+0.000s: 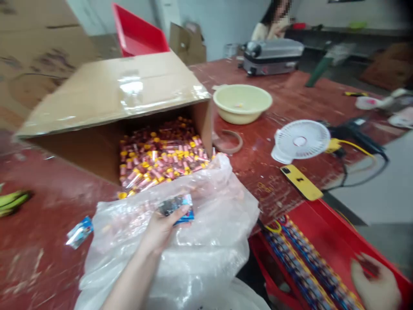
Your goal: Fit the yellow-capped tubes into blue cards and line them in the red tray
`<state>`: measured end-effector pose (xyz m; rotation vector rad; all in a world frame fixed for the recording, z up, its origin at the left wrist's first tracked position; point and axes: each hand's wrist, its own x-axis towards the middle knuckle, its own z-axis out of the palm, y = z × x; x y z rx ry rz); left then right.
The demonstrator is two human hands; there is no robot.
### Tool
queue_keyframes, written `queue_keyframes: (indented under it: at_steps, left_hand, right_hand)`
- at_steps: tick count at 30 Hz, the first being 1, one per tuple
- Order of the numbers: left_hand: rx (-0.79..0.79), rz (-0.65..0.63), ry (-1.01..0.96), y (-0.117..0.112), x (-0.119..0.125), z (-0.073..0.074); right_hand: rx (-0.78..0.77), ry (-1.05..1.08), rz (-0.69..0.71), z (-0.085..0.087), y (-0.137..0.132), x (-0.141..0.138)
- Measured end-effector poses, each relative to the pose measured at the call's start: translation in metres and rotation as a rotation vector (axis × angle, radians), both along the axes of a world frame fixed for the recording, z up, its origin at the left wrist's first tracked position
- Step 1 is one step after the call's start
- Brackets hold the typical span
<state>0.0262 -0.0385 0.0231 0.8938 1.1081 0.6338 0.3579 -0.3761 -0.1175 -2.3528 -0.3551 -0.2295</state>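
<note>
My left hand [161, 228] is closed on a small stack of shiny blue printed packets [185, 215], thumb on top. It is above a crumpled clear plastic bag [206, 241] at the mouth of a cardboard box [106, 86] lying on its side. Inside the box are many small clear tubes with pink contents and yellow caps [161, 159]. A similar blue packet [80, 232] lies on the table to the left. At lower right, my right hand [377, 282] is over a red tray [335, 224], its fingers curled but blurred. Long rows of blue-and-yellow packed items [306, 267] lie in that tray.
On the red table [48, 267] are a yellow basin [241, 116], a tape roll [240, 142], a white fan [301, 140], a yellow phone [301, 183] and bananas [13, 202]. A grey suitcase [272, 56] stands farther back, with a person [260, 32] behind it.
</note>
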Motion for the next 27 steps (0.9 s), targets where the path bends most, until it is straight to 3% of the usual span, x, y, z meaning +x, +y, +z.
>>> queue_keyframes:
  at_steps: [2, 4, 7, 10, 12, 14, 17, 23, 27]
  left_hand:
    - [-0.025, -0.015, -0.025, 0.004, -0.010, -0.003]
    - [-0.033, -0.046, -0.068, 0.004, -0.017, -0.004]
    - [-0.025, -0.073, -0.108, 0.001, -0.023, -0.005]
    - [-0.029, -0.015, -0.114, -0.001, -0.025, -0.005]
    - [-0.038, 0.038, -0.129, -0.001, -0.027, -0.006]
    - [-0.035, 0.062, -0.160, -0.001, -0.029, -0.006]
    - [-0.024, 0.066, -0.187, 0.001, -0.031, -0.006]
    - [-0.051, 0.049, -0.220, 0.005, -0.025, -0.010]
    - [-0.055, -0.025, -0.222, 0.004, -0.019, -0.012]
  right_hand:
    - [0.113, -0.080, 0.243, 0.023, 0.080, -0.015]
    - [0.248, -0.126, 0.600, 0.053, 0.174, -0.049]
    - [0.304, 0.124, 1.069, 0.089, 0.312, -0.114]
    - [0.235, 0.256, 1.261, 0.096, 0.410, -0.166]
    - [0.200, 0.324, 1.313, 0.090, 0.445, -0.186]
    - [0.178, 0.412, 1.354, 0.085, 0.458, -0.192]
    - [0.206, 0.534, 1.388, 0.094, 0.448, -0.182]
    - [0.297, 0.729, 1.417, 0.150, 0.378, -0.149]
    - [0.499, 0.827, 1.346, 0.169, 0.345, -0.148]
